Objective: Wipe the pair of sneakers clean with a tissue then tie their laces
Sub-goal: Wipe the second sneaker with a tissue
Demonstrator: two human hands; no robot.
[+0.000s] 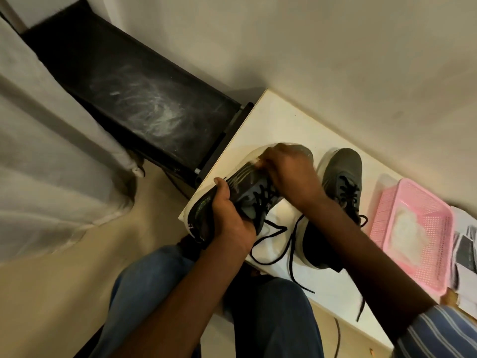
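Wiping seemed the step in hand, and doing it well would have meant keeping the grey mesh sneaker with black laces (247,195) steady while working round its pale sole. On the left stood a dusty black shelf (144,99) against the wall. The left hand (229,218) curled its fingers round the heel end, tilting the sneaker above the white tabletop (273,117). The right hand (286,171) pinched a small white tissue (256,161) against the toe edge. Further right, the matching second grey sneaker (340,182) rested flat, laces loose. A pink perforated plastic basket (387,210) holding something white lay beyond, near the cream wall (335,60).
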